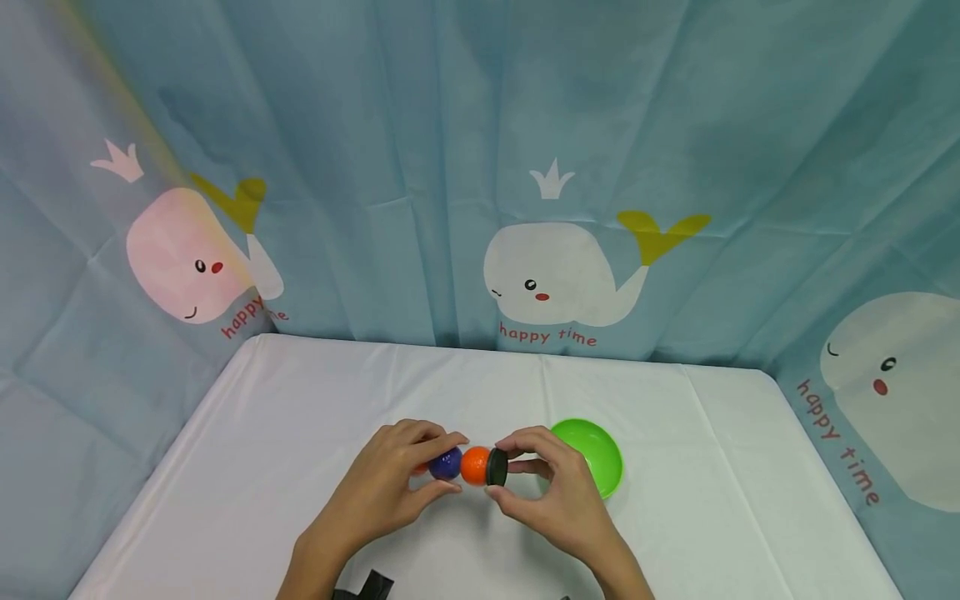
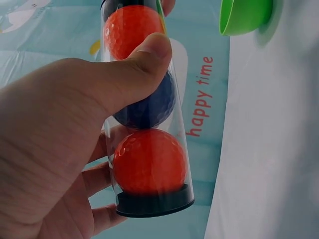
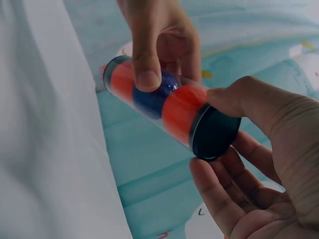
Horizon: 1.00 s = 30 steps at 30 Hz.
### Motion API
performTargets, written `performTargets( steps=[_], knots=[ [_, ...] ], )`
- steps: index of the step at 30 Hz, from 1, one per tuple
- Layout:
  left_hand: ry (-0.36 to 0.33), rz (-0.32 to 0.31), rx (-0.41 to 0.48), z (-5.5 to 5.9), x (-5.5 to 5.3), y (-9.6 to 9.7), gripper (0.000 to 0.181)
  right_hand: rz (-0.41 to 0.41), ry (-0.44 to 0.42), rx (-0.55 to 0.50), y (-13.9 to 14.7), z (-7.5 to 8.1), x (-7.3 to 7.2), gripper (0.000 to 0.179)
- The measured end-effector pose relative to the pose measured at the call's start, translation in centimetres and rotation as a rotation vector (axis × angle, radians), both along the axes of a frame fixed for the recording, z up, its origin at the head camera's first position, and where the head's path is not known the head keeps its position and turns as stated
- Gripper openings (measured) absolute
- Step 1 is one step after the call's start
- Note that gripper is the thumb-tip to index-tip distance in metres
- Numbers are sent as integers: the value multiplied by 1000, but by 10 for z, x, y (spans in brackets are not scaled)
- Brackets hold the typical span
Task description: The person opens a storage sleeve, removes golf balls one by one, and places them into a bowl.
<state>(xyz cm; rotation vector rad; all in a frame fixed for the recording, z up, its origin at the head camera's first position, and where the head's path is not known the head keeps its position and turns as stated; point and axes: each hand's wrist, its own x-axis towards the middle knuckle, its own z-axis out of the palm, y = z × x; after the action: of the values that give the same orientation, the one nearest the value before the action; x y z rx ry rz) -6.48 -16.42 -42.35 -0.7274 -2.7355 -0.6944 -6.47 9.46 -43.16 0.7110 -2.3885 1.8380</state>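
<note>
A clear tube of golf balls point(image 2: 149, 162) with black end caps is held up above the table. Inside it sit two orange balls with a dark blue one point(image 3: 152, 102) between them. My left hand point(image 1: 386, 475) grips the tube around its middle, thumb across the clear wall. At the other end, my right hand point(image 1: 555, 492) pinches the black cap point(image 3: 217, 134) between thumb and fingers. This cap sits on the tube, against the orange ball point(image 1: 474, 466). Behind the right hand, a green bowl point(image 1: 600, 454) stands on the table.
A white cloth covers the table point(image 1: 712, 500). Blue curtains point(image 1: 420, 167) printed with whales hang at the back and both sides. A black strap point(image 1: 375, 585) shows by the left wrist at the lower edge.
</note>
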Motion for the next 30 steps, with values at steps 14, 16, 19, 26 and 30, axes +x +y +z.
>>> performTargets(
  steps=[14,16,19,26,30],
  knots=[
    [8,-12,-4,3,2,0,55,-6,-29,17,1,4,0,39],
    [16,-13,3,2,2,0,55,-7,-32,28,1,5,0,39],
    [25,-19,14,1,1,1,54,-3,-32,44,2,6,0,39],
    [25,-33,13,1,1,2,54,1,9,63,4,9,1,41],
    [19,-37,10,1,1,2,54,4,21,66,5,10,2,42]
  ],
)
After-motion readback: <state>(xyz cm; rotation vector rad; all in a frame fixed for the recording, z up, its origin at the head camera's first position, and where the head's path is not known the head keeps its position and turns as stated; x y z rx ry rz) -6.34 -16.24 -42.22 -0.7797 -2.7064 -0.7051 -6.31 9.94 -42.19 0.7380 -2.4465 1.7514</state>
